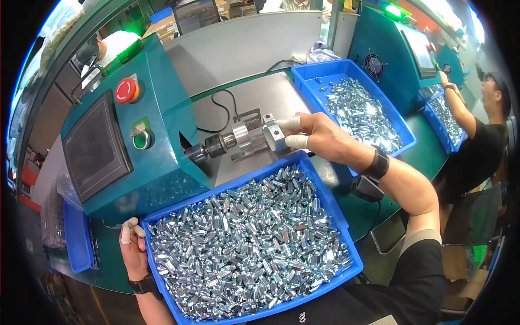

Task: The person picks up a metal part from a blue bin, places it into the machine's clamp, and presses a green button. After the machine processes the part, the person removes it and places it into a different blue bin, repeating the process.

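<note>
My right hand, with pale finger cots on thumb and forefinger, grips the right side of a metal fixture block. Whether a small part is between the fingertips is hidden. The block faces the dark chuck of a teal machine, with a round metal collar between them. Beside the left rim of the near blue bin, my left hand has its cotted fingers curled in; what they hold, if anything, cannot be made out. Many shiny hexagonal metal fittings fill this bin.
A second blue bin with similar fittings stands at the back right. The machine carries a dark screen, a red stop button and a green button. Another person works at a machine on the right. A black cable lies behind the fixture.
</note>
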A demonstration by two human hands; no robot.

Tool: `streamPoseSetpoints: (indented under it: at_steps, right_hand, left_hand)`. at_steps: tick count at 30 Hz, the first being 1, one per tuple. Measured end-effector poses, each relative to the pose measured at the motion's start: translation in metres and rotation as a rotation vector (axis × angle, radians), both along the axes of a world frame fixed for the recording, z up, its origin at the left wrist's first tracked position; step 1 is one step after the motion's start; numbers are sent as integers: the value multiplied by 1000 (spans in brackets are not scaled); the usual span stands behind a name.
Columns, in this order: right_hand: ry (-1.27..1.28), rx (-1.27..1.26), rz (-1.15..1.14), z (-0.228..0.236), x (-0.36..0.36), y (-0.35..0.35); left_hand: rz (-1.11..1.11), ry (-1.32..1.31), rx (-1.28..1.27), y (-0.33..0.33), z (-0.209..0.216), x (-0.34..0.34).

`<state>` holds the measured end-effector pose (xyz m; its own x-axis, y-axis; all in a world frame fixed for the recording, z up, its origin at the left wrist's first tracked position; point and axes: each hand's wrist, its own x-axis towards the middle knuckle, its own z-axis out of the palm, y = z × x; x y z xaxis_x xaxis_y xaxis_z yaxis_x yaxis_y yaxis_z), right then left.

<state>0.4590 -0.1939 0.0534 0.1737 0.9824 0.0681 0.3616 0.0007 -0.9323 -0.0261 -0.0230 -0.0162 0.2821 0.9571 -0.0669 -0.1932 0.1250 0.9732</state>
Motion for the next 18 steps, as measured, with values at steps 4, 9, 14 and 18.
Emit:
streamPoseSetpoints:
  at_steps: [4,9,14,18]
  right_hand:
    - [-84,-13,133,1,8,7]
    - [-198,-38,280,0,16,18]
    - [-155,-6,374,4,25,30]
    - [-130,7,410,-2,33,36]
  left_hand:
    - [11,-4,-40,2,-2,-1]
    - [23,-8,-50,3,-3,1]
    - [9,-17,-28,5,-4,0]
    - [-24,-21,-15,7,-8,-6]
